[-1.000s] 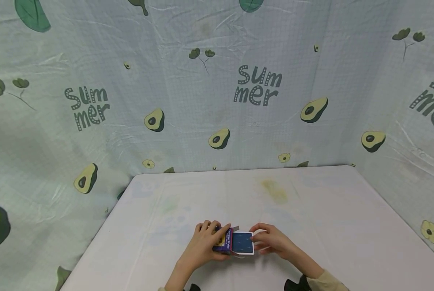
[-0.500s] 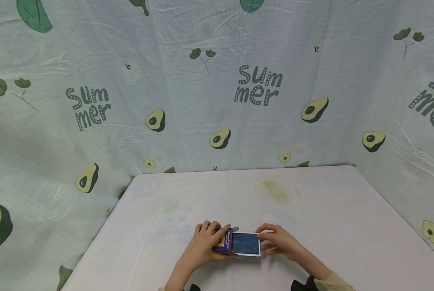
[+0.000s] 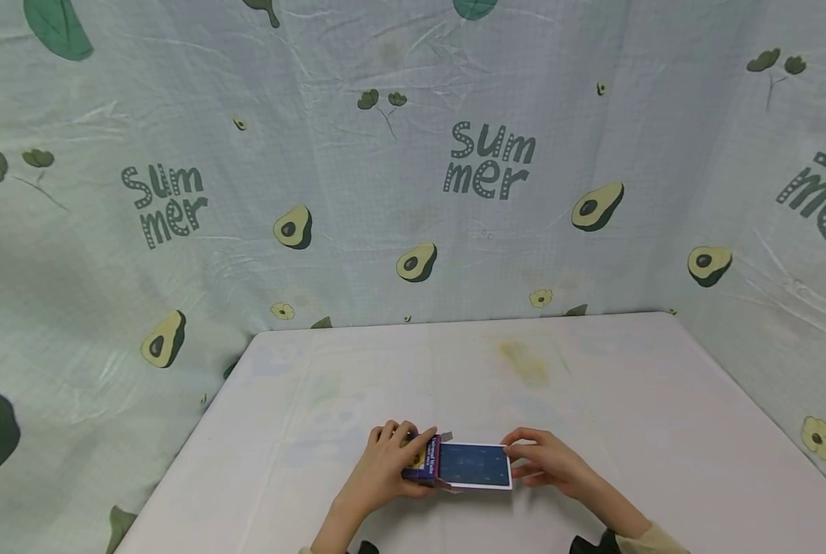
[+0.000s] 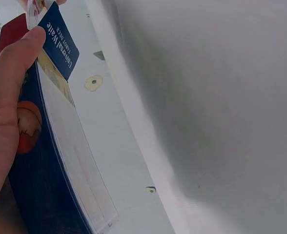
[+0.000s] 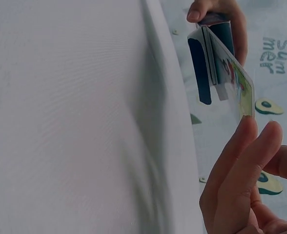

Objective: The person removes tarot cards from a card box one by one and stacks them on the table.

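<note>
Patterned sheeting [image 3: 358,185] behind and beside a white table [image 3: 427,385] suggests a makeshift booth.

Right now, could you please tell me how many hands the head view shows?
2: the left hand grips the card box; the right hand pinches the outer end of the blue-backed card.

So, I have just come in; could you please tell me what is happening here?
A person has a tarot deck box in the left grip, over the white table. A blue-backed card sticks far out of the box's open end, and the right grip holds its outer edge. How many cards remain inside cannot be seen.
</note>
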Available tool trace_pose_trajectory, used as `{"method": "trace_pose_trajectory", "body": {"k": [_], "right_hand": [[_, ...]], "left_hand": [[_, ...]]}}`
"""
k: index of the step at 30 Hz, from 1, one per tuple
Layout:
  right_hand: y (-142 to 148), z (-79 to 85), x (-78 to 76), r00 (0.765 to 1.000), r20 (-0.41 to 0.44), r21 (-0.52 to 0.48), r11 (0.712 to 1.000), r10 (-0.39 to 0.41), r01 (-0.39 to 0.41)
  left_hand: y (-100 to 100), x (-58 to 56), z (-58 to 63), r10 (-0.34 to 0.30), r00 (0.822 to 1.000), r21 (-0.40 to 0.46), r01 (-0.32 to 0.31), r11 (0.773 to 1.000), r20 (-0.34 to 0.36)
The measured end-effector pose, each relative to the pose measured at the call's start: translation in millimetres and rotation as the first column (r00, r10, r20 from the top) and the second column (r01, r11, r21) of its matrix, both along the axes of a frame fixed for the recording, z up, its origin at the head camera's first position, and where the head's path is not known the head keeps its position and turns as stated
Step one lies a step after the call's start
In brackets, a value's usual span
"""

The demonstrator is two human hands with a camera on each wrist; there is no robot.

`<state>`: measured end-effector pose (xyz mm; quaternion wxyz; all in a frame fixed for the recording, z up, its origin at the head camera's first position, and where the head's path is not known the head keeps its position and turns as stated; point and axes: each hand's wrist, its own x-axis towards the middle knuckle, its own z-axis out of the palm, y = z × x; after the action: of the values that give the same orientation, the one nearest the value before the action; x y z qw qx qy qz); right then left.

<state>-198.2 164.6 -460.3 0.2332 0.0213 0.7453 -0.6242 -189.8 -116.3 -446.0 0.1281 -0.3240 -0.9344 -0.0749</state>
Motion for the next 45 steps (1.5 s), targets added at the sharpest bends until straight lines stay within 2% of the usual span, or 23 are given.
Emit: {"method": "trace_pose_trajectory", "body": {"k": [9,18,29,35,42,45], "right_hand": [[19.9,0.1,3.9,0.999,0.02,-0.001,0.999,-0.036,0.036],[40.6,-5.4,10.6,0.996,0.042,-0.041,0.996,-0.078,0.079],[54.1,-7.9,17.9,0.998,0.054,-0.151,0.988,-0.03,0.038],[58.8,-8.3,20.2,0.998,0.059,-0.2,0.979,-0.013,0.025],[60.4,-10.6,25.9,0.991,0.132,-0.204,0.978,-0.024,0.05],[59.3,-11.5,27.1,0.99,0.137,-0.235,0.971,-0.013,0.046]], "left_hand": [[-5.9,-0.5,-2.7,0.026,0.999,0.006,-0.026,1.0,-0.036],[-11.2,-0.5,-4.0,0.045,0.999,0.003,-0.044,0.999,-0.023],[-14.2,-1.0,-4.3,0.045,0.998,0.01,-0.044,0.999,-0.05],[-14.7,-1.6,-3.7,0.052,0.998,0.008,-0.051,0.999,-0.029],[-14.3,-1.0,-3.9,0.039,0.999,0.017,-0.039,0.999,-0.023],[-14.7,-1.9,-3.4,0.045,0.999,0.024,-0.045,0.999,-0.015]]}}
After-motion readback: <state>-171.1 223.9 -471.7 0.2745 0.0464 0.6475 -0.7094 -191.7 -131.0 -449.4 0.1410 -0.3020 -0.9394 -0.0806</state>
